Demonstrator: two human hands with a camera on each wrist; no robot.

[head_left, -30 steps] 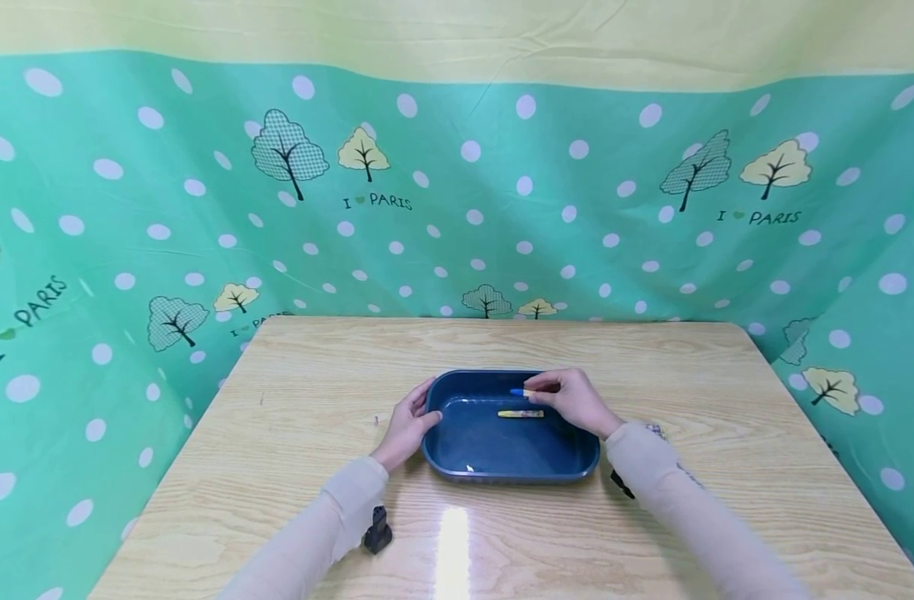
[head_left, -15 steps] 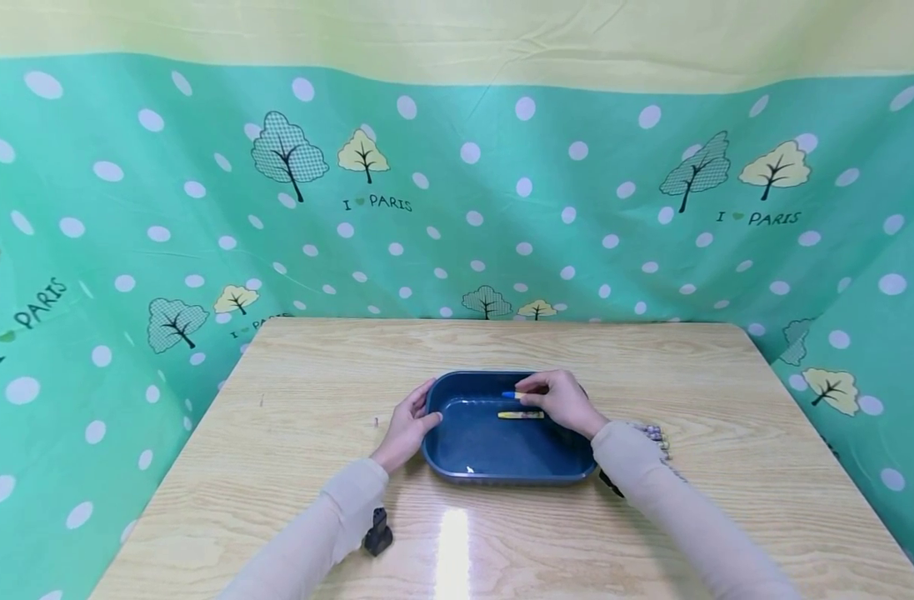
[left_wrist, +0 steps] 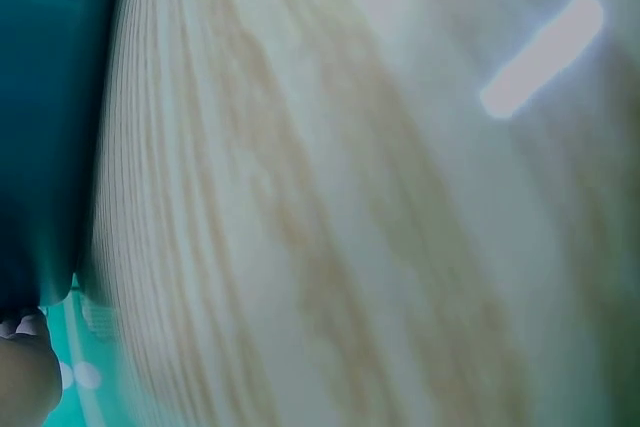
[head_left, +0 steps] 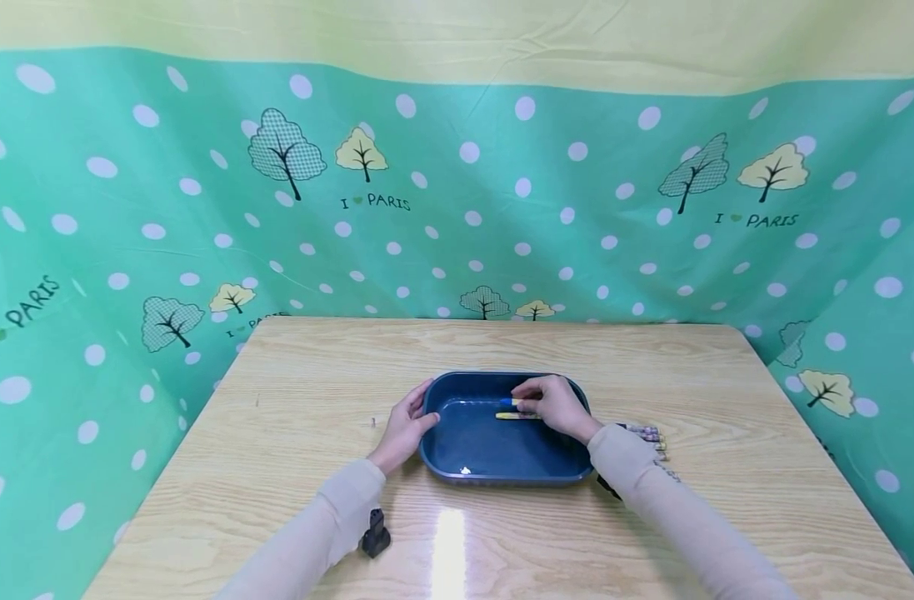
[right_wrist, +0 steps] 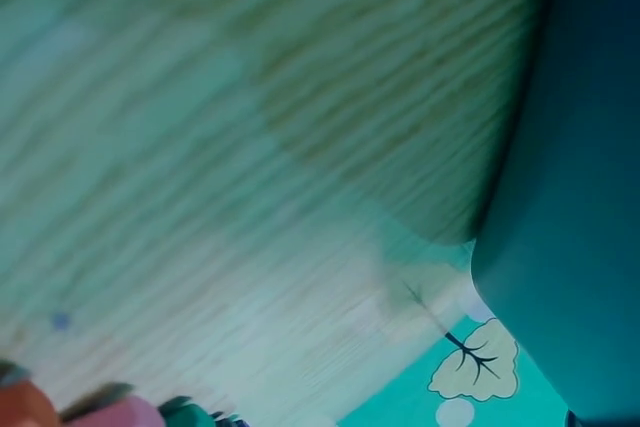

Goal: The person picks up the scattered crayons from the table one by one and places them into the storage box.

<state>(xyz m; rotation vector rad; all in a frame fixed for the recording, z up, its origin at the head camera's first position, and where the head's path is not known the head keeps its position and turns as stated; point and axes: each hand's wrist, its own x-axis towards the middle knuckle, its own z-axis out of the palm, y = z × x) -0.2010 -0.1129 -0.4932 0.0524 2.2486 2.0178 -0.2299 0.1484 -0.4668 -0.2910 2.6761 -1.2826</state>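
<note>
A dark blue rectangular bin (head_left: 505,454) stands on the table. My left hand (head_left: 402,429) grips its left end, thumb over the rim and fingers along the outside. Over the bin's far right part, my right hand (head_left: 559,404) pinches a blue crayon (head_left: 507,402) whose tip points left. Just below it a yellow crayon (head_left: 511,416) lies on the bin floor, its right end covered by the hand. In the left wrist view the bin's wall (left_wrist: 50,97) and a bit of hand (left_wrist: 28,377) appear. The right wrist view shows the bin's outer side (right_wrist: 570,197), not the fingers.
Several more crayons (head_left: 651,435) lie on the table right of the bin, partly behind the right sleeve; orange (right_wrist: 25,405), pink and green ones show in the right wrist view. A patterned curtain (head_left: 457,208) hangs behind the wooden table (head_left: 337,358).
My right hand has moved left and slightly lower with the blue crayon, now close beside the yellow one. More of the crayons on the table show. The left hand keeps its hold.
</note>
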